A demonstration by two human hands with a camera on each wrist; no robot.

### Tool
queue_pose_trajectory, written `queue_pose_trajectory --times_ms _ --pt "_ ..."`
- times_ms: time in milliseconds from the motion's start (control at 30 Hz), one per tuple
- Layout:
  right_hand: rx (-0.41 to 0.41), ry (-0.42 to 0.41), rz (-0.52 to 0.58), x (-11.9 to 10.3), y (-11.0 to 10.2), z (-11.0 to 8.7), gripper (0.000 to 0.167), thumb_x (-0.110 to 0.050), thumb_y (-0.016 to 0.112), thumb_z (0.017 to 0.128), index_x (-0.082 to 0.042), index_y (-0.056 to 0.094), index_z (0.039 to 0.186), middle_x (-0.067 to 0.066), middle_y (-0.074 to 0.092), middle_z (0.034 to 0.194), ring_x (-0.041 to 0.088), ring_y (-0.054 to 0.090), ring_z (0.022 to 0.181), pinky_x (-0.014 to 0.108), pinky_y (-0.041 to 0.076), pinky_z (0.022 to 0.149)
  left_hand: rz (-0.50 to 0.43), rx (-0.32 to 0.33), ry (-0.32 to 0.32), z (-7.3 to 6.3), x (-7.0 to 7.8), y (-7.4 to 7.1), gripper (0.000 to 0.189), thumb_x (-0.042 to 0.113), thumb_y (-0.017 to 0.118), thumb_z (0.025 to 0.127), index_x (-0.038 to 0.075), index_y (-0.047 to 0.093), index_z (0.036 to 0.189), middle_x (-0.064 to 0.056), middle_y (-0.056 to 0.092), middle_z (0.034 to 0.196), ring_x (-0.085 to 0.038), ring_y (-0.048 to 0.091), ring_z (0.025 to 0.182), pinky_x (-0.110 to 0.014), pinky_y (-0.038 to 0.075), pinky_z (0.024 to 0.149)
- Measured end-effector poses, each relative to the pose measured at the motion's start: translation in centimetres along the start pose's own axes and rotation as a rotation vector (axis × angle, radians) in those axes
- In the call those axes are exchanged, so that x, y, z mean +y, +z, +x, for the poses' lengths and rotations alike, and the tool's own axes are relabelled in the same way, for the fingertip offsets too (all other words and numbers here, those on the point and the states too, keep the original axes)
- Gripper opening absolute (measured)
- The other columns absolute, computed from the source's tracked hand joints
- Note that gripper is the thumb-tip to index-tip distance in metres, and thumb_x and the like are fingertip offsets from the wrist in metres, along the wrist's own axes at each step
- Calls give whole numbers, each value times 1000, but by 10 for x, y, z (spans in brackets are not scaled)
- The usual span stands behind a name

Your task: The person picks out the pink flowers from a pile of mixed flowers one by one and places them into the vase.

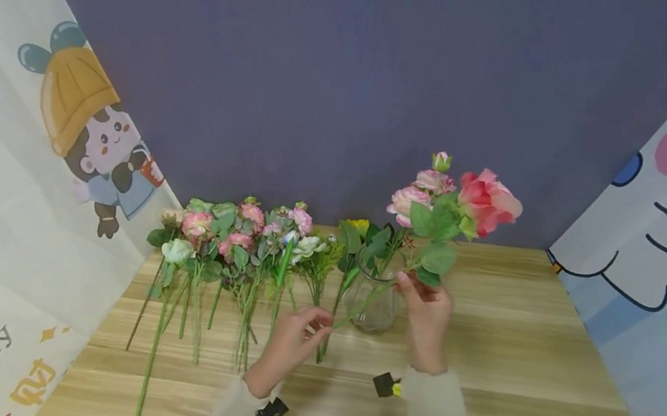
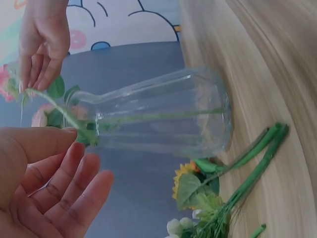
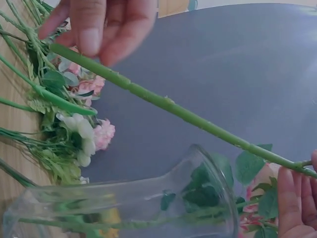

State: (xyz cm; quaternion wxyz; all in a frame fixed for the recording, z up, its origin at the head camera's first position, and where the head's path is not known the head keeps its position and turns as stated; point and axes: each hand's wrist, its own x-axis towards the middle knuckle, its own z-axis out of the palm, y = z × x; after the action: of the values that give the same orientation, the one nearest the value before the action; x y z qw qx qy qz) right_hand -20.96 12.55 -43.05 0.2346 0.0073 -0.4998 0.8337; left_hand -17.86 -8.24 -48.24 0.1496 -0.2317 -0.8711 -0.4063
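Head view: one coral rose (image 1: 488, 201), lying slantwise before the mouth of a glass vase (image 1: 372, 316), outside it; vase upright on the wooden counter (image 1: 543, 358). Right hand (image 1: 430, 317): fingers closed in a pinch on the rose stem below the leaves. Left hand (image 1: 289, 340): fingers loosely curved at the stem's lower end; whether gripping, cannot tell. Assorted cut flowers (image 1: 238, 251), laid left of vase. Left wrist view only: vase stem (image 2: 163, 116) reaching the base; sunflower (image 2: 183, 181) petals distinct. Right wrist view only: rose stem's blunt end, unobstructed.
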Motion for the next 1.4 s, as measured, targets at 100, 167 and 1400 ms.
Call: queue_pose_trajectory --times_ms 100,167,1400 --pt "10 -17 5 -3 -3 3 10 6 69 81 0 66 88 4 68 82 12 63 69 26 56 66 4 -17 -29 0 -2 -4 11 7 69 86 9 67 96 -2 67 90 -10 62 76 -17 52 62" --pt "14 -33 11 -5 -5 5 10 5 69 81 4 65 90 5 68 83 14 63 70 26 56 66 4 -23 -43 -1 -3 -7 12 9 68 87 11 67 98 -3 68 92 -10 62 76 -17 52 63" --pt "215 -98 248 -40 -33 49 7 12 67 80 7 65 83 11 66 76 17 65 66 25 56 62 80 80 -155 -12 -37 -38 10 8 70 84 6 68 93 -3 67 85 -14 63 72 -18 51 57"
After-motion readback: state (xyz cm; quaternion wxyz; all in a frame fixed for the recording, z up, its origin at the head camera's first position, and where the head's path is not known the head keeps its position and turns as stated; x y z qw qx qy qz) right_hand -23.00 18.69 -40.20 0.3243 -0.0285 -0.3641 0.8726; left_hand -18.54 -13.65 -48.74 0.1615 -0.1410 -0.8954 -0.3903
